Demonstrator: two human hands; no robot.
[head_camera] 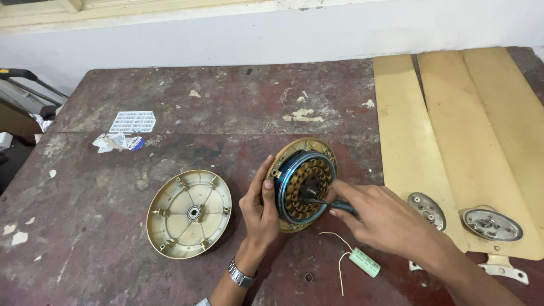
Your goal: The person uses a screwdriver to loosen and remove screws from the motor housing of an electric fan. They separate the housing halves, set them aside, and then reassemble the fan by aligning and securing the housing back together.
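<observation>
I see a ceiling fan motor [303, 184] propped on its edge near the middle of a worn, dark red surface [226, 107], its open face turned toward the right so the ring of copper windings and the blue band around them show. My left hand [259, 207] is wrapped around the motor's left rim, fingers curled over the gold housing and steadying it upright; a metal watch [241, 276] sits on that wrist. My right hand [382, 218] is closed on a screwdriver [334, 205] with a dark blue handle, and its thin shaft reaches into the centre of the motor, the tip touching the dark hub. The two hands are apart, one on each side of the motor. Just below the right hand lies a pale green capacitor [364, 262] with two white leads curling off to the left. To the left of the motor, well apart from it, the gold cover plate [189, 213] lies face up with a bearing at its centre. Along the right side lie cream-yellow fan blades [453, 130], and two round metal caps [492, 224] rest on them. At the far left of the surface are a white printed sheet [132, 121] and some torn paper scraps [116, 142].
</observation>
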